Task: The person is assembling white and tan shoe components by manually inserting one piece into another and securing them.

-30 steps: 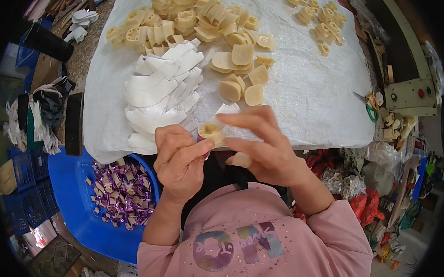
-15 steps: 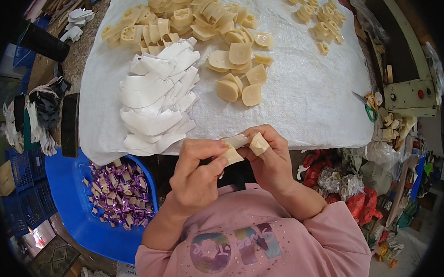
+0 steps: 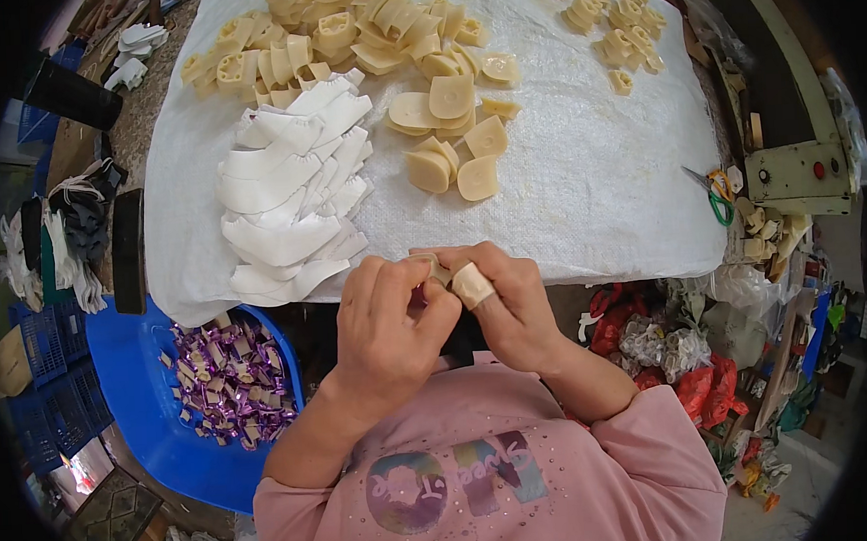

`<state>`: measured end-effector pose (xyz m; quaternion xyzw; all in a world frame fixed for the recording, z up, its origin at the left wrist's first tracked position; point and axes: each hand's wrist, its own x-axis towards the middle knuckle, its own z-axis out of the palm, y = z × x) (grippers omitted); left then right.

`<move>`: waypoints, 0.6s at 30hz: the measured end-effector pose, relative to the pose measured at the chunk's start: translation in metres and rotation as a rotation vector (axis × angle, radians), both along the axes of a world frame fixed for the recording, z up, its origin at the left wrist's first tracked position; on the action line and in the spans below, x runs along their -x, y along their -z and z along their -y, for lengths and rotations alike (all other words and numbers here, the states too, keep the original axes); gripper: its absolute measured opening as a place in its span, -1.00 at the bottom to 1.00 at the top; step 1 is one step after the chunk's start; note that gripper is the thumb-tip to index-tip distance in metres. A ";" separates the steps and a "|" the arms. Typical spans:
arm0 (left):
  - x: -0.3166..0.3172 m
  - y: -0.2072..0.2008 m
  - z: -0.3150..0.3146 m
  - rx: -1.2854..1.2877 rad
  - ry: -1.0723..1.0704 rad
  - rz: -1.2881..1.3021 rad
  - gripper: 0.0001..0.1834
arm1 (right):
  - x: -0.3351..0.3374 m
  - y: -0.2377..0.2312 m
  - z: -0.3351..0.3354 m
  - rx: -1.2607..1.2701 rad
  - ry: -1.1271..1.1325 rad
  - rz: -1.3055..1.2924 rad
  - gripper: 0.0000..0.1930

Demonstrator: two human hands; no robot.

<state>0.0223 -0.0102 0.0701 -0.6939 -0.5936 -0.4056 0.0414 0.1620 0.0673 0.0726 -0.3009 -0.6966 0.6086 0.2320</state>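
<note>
Fingers of both hands meet over one small cream-coloured piece, held in the air just off the near edge of the table. The left hand curls its fingers around the piece from the left, thumb pressed in toward it; the grip is closed on the piece. The right hand pinches the same piece from the right, and one fingertip carries a pale wrap of tape. Most of the piece is hidden by the fingers, so its exact shape cannot be told.

Directly beyond the hands lies the table, covered by a white woven cloth. On it, to the left of centre, sits a fanned stack of white curved cut-outs. Just beside these, toward the middle, lies a small group of flat cream-coloured pieces, and a larger heap of similar moulded parts runs along the far edge. A further scatter of small cream parts lies at the far right.

Green-handled scissors rest at the right edge of the cloth. Below the table on the left, a blue tub holds purple wrapped bits. The person wears a pink top.
</note>
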 end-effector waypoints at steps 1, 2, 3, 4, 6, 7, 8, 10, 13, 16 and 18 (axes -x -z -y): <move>0.002 0.002 0.001 0.043 0.011 0.010 -0.86 | 0.001 -0.004 -0.002 -0.107 -0.034 0.020 -0.79; 0.004 0.005 0.002 0.088 0.020 0.018 -0.84 | 0.002 -0.005 -0.005 -0.213 -0.070 0.037 -0.79; 0.004 0.007 0.003 0.089 0.020 0.017 -0.84 | 0.000 -0.003 -0.011 -0.123 -0.105 0.042 -0.77; 0.005 0.008 0.006 0.067 0.023 0.277 -0.81 | -0.003 -0.001 -0.020 -0.034 -0.139 0.046 -0.76; 0.003 0.012 0.008 0.041 0.030 0.541 -0.77 | -0.006 0.012 -0.036 0.337 -0.150 -0.189 -0.71; 0.002 0.016 0.008 0.038 0.089 0.631 -0.75 | -0.005 0.015 -0.038 0.396 -0.179 -0.171 -0.70; 0.002 0.018 0.009 0.035 0.145 0.721 -0.72 | -0.004 0.016 -0.039 0.457 -0.210 -0.153 -0.68; 0.000 0.013 0.007 0.026 0.176 0.735 -0.76 | -0.003 0.015 -0.045 0.489 -0.291 -0.166 -0.63; 0.001 0.013 0.005 -0.013 0.255 0.594 -0.78 | 0.000 0.008 -0.047 0.431 -0.373 -0.142 -0.55; 0.003 0.016 0.005 -0.035 0.197 0.476 -0.80 | 0.007 0.006 -0.046 0.416 -0.339 -0.075 -0.51; 0.005 0.017 0.006 0.039 0.122 0.461 -0.81 | 0.009 0.008 -0.045 0.489 -0.298 -0.045 -0.49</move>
